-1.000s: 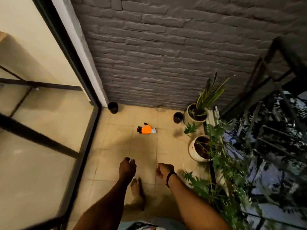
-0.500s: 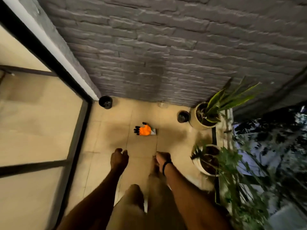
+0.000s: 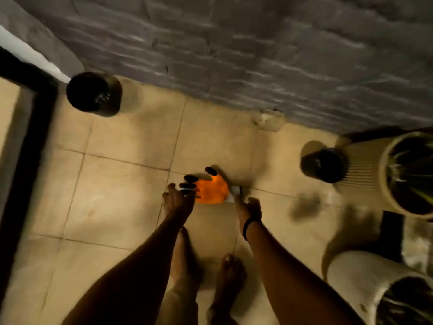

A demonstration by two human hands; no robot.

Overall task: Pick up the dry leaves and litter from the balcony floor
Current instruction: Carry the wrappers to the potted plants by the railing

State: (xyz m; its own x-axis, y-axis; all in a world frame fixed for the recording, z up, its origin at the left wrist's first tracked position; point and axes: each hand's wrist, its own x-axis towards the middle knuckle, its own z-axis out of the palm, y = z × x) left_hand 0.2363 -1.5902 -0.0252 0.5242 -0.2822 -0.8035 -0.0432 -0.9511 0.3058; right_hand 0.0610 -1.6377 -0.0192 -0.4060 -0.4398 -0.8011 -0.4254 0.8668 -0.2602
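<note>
An orange glove (image 3: pixel 210 190) with black fingertips and a pale cuff lies flat on the beige tiled balcony floor (image 3: pixel 117 184). My left hand (image 3: pixel 178 202) reaches down to its fingertip end, fingers spread and touching or nearly touching it. At the cuff end is my right hand (image 3: pixel 249 207), a black band on its wrist and one finger on the cuff; blur hides whether it grips. A crumpled pale scrap (image 3: pixel 267 119) sits at the foot of the wall. A dark blurred patch (image 3: pixel 304 207) lies on the tile to the right.
A grey brick wall (image 3: pixel 234 55) closes the far side. A black pot (image 3: pixel 93 93) stands in the left corner by the dark door frame (image 3: pixel 23 148). On the right are a small black pot (image 3: pixel 323 165), a ribbed cream planter (image 3: pixel 365 174) and a white planter (image 3: pixel 351 277). My bare feet (image 3: pixel 230 270) stand below.
I have bent down and moved forward, so the floor fills the view. Both hands have dropped from in front of me to either end of the orange glove.
</note>
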